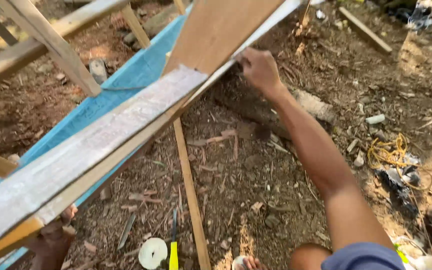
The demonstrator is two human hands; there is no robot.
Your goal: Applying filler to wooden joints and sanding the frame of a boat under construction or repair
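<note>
Head view: right hand (259,67) clenched on the edge of the whitish plank (96,145), left hand (56,235) gripping its near end from below, above the blue boat (136,75).

A single head-worn camera looks steeply down from above the person's own body, so a knee (308,256) and shorts (363,257) fill the near right edge. It sits close to a long pale plank (86,155) running from near left to far centre, with the right hand (260,67) reaching far. Littered dirt ground (256,180) fills the rest; no second view overlaps it.
</note>
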